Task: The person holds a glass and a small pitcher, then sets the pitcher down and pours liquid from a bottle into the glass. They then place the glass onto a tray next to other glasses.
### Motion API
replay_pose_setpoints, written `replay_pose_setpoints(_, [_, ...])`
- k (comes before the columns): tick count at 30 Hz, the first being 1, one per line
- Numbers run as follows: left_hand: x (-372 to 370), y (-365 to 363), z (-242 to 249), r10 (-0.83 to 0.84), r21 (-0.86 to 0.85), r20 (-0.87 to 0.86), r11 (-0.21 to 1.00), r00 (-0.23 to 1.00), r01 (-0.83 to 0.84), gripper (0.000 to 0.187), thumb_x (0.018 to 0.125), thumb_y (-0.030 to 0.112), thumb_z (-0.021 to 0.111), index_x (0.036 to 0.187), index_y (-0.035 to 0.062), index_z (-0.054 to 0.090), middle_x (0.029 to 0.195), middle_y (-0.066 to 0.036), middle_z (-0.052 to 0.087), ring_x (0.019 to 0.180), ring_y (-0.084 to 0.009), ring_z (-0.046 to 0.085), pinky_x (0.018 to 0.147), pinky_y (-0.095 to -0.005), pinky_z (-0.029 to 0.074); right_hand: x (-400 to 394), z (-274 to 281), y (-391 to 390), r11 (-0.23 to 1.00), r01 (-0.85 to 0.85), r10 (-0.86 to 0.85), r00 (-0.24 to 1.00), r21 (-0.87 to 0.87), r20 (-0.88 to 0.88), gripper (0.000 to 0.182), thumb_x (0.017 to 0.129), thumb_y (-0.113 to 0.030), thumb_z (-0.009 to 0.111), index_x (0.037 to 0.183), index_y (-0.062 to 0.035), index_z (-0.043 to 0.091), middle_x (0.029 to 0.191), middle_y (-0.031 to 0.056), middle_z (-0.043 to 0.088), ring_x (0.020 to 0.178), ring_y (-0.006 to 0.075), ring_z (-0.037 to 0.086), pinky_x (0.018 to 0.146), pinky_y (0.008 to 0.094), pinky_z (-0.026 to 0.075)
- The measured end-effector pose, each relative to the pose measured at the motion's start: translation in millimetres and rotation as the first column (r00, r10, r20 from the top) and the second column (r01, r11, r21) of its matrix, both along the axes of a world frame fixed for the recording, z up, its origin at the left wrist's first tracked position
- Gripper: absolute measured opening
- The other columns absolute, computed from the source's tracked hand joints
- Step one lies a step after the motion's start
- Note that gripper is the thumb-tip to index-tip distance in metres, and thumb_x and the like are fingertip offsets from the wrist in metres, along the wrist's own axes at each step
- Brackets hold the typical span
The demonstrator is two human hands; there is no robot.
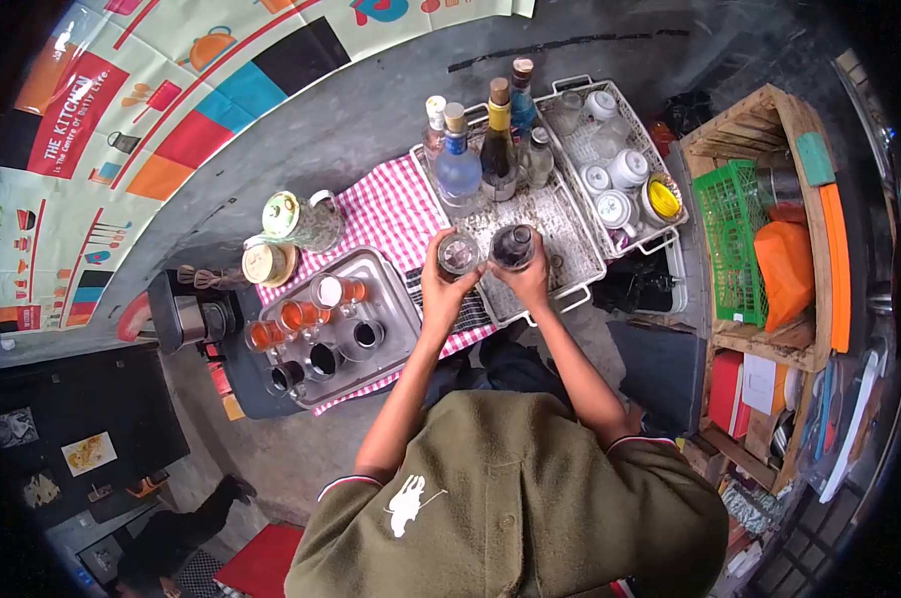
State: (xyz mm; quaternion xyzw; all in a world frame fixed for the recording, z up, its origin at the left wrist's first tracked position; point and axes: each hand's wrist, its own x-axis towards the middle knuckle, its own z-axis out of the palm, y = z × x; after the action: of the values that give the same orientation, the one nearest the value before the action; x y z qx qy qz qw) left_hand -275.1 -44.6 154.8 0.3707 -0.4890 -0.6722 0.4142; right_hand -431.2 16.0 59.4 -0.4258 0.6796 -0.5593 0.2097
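My left hand (pixel 449 289) is wrapped round a clear glass (pixel 458 254). Beside it, my right hand (pixel 526 279) grips a dark glass object (pixel 512 245), seen from above; whether it is a bottle or a filled glass is hard to tell. The two hands are close together over the front of a white rack (pixel 560 261). Corked bottles, one blue (pixel 457 171) and one dark with a yellow neck (pixel 497 149), stand on the rack behind them. To the left, a metal tray (pixel 396 299) holds several cups with orange (pixel 291 316) and dark (pixel 324 359) drinks.
A second rack (pixel 583 164) with white jars and glasses is at the back right. A green patterned jug (pixel 311 221) stands on the checked cloth (pixel 379 204). Wooden crates (pixel 819 229) line the right side. Part of another person (pixel 176 533) shows at lower left.
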Motion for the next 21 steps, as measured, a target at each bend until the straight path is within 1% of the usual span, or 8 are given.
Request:
replay_pose_setpoints(2, [4.0, -0.1, 3.3, -0.011, 0.0, -0.01, 1.0, 1.0, 0.011, 0.07, 0.076, -0.011, 0.073, 0.138, 0.0031, 0.045, 0.118, -0.006, 0.057, 0.106, -0.0141, 0.059, 0.09, -0.0284, 0.051, -1.1, -4.5, 1.1, 0.999, -0.012, 0.009, 0.998, 0.046, 0.067, 0.081, 0.068, -0.025, 0.092, 0.133, -0.0062, 0.047, 0.116, 0.0143, 0.063, 0.107, 0.0277, 0.064, 0.091, 0.0392, 0.051])
replay_pose_setpoints(3, [5.8, 0.3, 1.1, -0.018, -0.006, -0.017, 1.0, 1.0, 0.018, 0.069, 0.076, -0.011, 0.072, 0.138, 0.003, 0.045, 0.117, -0.006, 0.058, 0.106, -0.0142, 0.06, 0.09, -0.0284, 0.051, -0.6, -1.0, 0.4, 1.0, 0.004, -0.004, 0.998, 0.001, 0.065, 0.079, 0.068, -0.022, 0.092, 0.131, -0.0047, 0.047, 0.114, 0.0123, 0.063, 0.105, 0.0253, 0.064, 0.091, 0.0384, 0.051])
replay_pose_setpoints(5, [9.3, 1.3, -4.5, -0.017, -0.03, -0.017, 0.999, 1.0, 0.016, 0.069, 0.075, -0.013, 0.071, 0.137, 0.0031, 0.046, 0.115, -0.005, 0.059, 0.103, -0.0141, 0.06, 0.089, -0.0282, 0.052, -0.1, 5.5, 3.5, 0.999, 0.031, -0.027, 0.989, -0.027, 0.148, 0.076, 0.068, -0.02, 0.091, 0.129, -0.004, 0.048, 0.113, 0.0113, 0.063, 0.104, 0.0233, 0.064, 0.09, 0.0374, 0.051])
replay_pose_setpoints(7, [13.2, 1.8, -5.8, -0.023, -0.064, 0.047, 0.998, 0.999, 0.026, 0.068, 0.075, -0.012, 0.071, 0.136, 0.0035, 0.046, 0.114, -0.005, 0.058, 0.102, -0.0138, 0.061, 0.089, -0.0279, 0.052, 2.4, 15.7, 5.5, 0.997, 0.055, -0.039, 0.968, -0.058, 0.247, 0.07, 0.069, -0.017, 0.089, 0.125, -0.003, 0.049, 0.112, 0.0102, 0.062, 0.103, 0.0195, 0.063, 0.089, 0.0353, 0.051])
replay_pose_setpoints(8, [16.1, 1.5, -6.2, -0.023, -0.084, 0.079, 0.996, 0.997, 0.03, 0.068, 0.075, -0.012, 0.071, 0.136, 0.0037, 0.047, 0.114, -0.005, 0.058, 0.102, -0.0136, 0.061, 0.088, -0.0278, 0.052, 3.3, 21.0, 5.5, 0.996, 0.051, -0.029, 0.966, -0.079, 0.258, 0.07, 0.069, -0.017, 0.089, 0.124, -0.003, 0.049, 0.112, 0.0101, 0.062, 0.103, 0.0193, 0.063, 0.089, 0.0349, 0.051])
replay_pose_setpoints(10, [19.8, 2.1, -3.9, -0.038, -0.071, 0.058, 0.997, 0.998, 0.042, 0.068, 0.074, -0.011, 0.072, 0.136, 0.0043, 0.048, 0.114, -0.005, 0.058, 0.101, -0.0132, 0.06, 0.088, -0.0277, 0.051, 3.0, 27.8, 6.3, 0.992, 0.045, -0.01, 0.961, -0.118, 0.277, 0.069, 0.069, -0.018, 0.089, 0.124, -0.0031, 0.049, 0.111, 0.01, 0.062, 0.102, 0.0188, 0.063, 0.089, 0.0342, 0.051])
replay_pose_setpoints(15, [26.5, 0.6, -1.2, -0.082, -0.055, 0.026, 0.995, 0.996, 0.083, 0.067, 0.075, -0.01, 0.073, 0.136, 0.0045, 0.048, 0.115, -0.004, 0.058, 0.103, -0.0126, 0.059, 0.088, -0.0276, 0.051, 7.0, 54.2, 10.2, 0.985, 0.081, -0.056, 0.986, -0.154, 0.16, 0.073, 0.068, -0.025, 0.089, 0.126, -0.0026, 0.049, 0.109, 0.0098, 0.064, 0.099, 0.0209, 0.065, 0.088, 0.0356, 0.052])
replay_pose_setpoints(21, [37.3, -1.8, 5.6, -0.129, -0.095, 0.03, 0.987, 0.991, 0.131, 0.069, 0.074, -0.009, 0.074, 0.136, 0.0035, 0.047, 0.116, -0.004, 0.057, 0.105, -0.0127, 0.058, 0.091, -0.0275, 0.05, 3.6, 81.2, 21.7, 0.987, -0.049, 0.071, 0.987, -0.152, 0.143, 0.077, 0.066, -0.029, 0.089, 0.126, -0.002, 0.048, 0.107, 0.0113, 0.065, 0.096, 0.0228, 0.067, 0.087, 0.037, 0.053])
